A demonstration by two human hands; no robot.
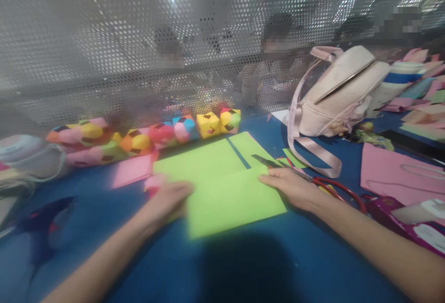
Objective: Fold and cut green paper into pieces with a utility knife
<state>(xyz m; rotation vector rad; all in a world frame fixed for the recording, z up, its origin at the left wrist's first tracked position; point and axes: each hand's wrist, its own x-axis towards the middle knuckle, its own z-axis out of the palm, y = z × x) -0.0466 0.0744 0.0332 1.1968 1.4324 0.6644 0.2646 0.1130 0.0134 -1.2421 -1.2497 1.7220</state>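
A lime-green sheet of paper [236, 205] is in front of me, held between my two hands. My left hand [172, 196], somewhat blurred, pinches its left edge with the fingers partly underneath. At the opposite edge, my right hand [292, 188] grips the paper with the thumb on top. Behind it lies more lime-green paper [198, 159], where a narrow gap shows the blue table. Scissors with red handles [342, 187] rest just beyond my right hand, their dark blades pointing left. Small green paper scraps [294, 158] lie near the blades.
Folded paper blocks in several colours [163, 134] line the back. A pink pad [132, 171] and a dark blue glue gun [45, 228] are left. To the right are a pale backpack [333, 94], pink paper [392, 173] and a purple object [399, 219]. A perforated metal screen [132, 29] stands behind.
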